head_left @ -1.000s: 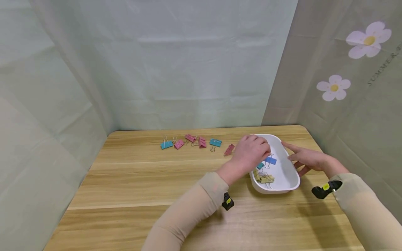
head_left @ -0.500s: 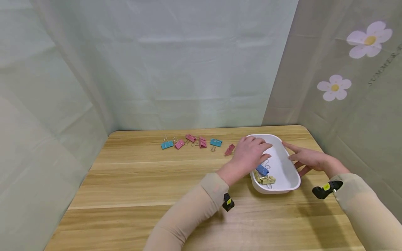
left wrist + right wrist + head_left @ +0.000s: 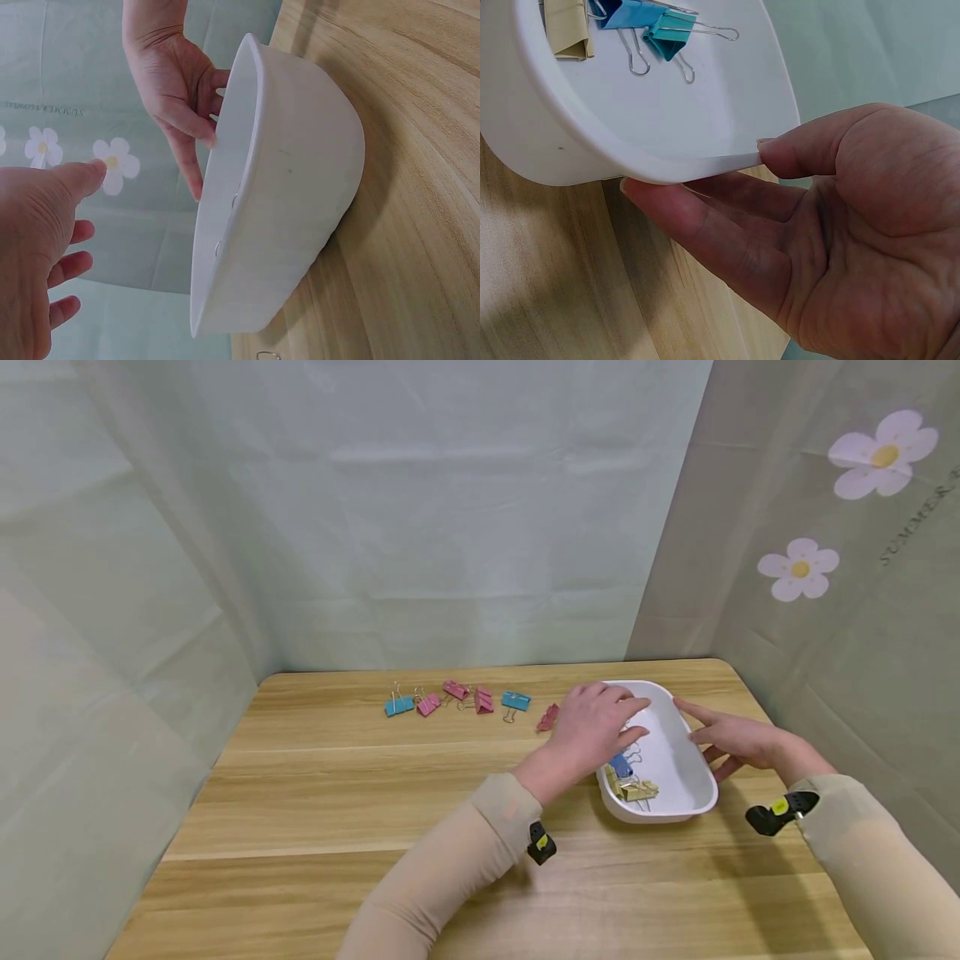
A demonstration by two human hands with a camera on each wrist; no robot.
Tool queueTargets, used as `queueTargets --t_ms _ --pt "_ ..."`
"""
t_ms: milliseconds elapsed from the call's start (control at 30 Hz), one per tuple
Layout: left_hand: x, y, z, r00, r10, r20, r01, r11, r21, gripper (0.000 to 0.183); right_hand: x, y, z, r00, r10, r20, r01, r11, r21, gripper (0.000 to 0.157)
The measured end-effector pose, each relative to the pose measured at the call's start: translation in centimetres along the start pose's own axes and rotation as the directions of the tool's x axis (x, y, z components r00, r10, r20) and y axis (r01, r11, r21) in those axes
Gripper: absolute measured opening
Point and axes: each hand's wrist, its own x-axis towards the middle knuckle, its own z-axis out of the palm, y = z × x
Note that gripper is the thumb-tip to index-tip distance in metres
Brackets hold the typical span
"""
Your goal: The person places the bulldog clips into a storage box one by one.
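My left hand (image 3: 588, 731) hovers over the left rim of a white plastic tray (image 3: 678, 781), fingers loose and thumb apart, holding nothing. On the tray's right side, my right hand (image 3: 738, 739) pinches the rim, thumb inside and fingers outside, as the right wrist view shows. Yellow binder clips (image 3: 637, 791) lie at the tray's near left corner, with a blue binder clip (image 3: 620, 766) just behind them. A teal binder clip (image 3: 669, 34) beside the blue one shows in the right wrist view; in the head view my left hand covers it.
Along the back of the wooden table (image 3: 360, 802) lie a teal clip (image 3: 399, 706), several pink clips (image 3: 483, 701), another teal clip (image 3: 515, 700) and a dark red clip (image 3: 548, 717) close to my left hand. Curtains (image 3: 450, 527) stand behind the table and at its sides.
Inside the tray the blue clip has shifted left and nearer, towards the yellow ones. My left thumb and fingers have spread apart. The right hand keeps its place on the rim.
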Motion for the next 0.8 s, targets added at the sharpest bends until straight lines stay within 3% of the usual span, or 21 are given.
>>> queueTargets --t_ms 300,800 --pt "-0.1 -0.5 -0.5 1.0 -0.016 0.003 0.016 1.0 -0.018 0.05 0.0 0.0 0.0 1.0 -0.004 0.006 0.004 1.0 0.007 0.079" --pt "-0.9 -3.2 -1.3 0.996 -0.026 -0.09 0.021 0.998 -0.056 0.046 0.0 0.0 -0.1 1.0 0.012 -0.006 -0.012 1.0 -0.009 0.08"
